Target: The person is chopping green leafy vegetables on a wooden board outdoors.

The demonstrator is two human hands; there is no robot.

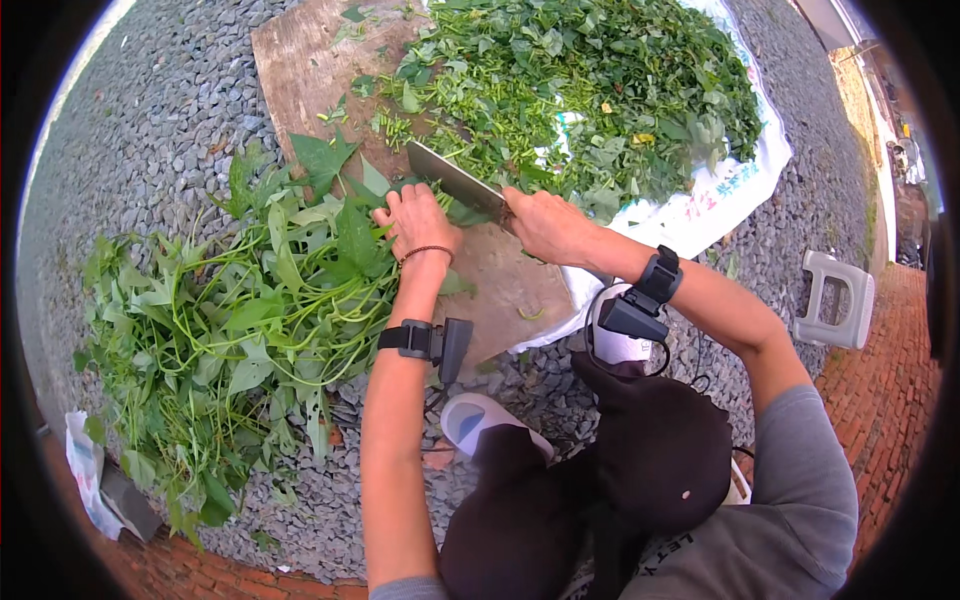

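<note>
On the wooden board (510,300), my left hand (421,223) presses down on a bunch of leafy green vines (360,240), fingers curled over the stems. My right hand (544,223) grips the handle of a broad-bladed cleaver (456,177). The blade stands on edge just to the right of my left fingers, over the greens; its lower edge is partly hidden. Beyond the blade lies a large heap of chopped leaves and stems (600,97), part on the board and part on a white woven plastic sheet (739,187). Uncut vines (247,315) are piled to the left.
Grey gravel (187,82) surrounds the board. A grey plastic stool (844,300) stands at the right beside red brick paving (892,375). A grey block (129,501) with white plastic lies at the lower left. My slippered feet are close to the board's near edge.
</note>
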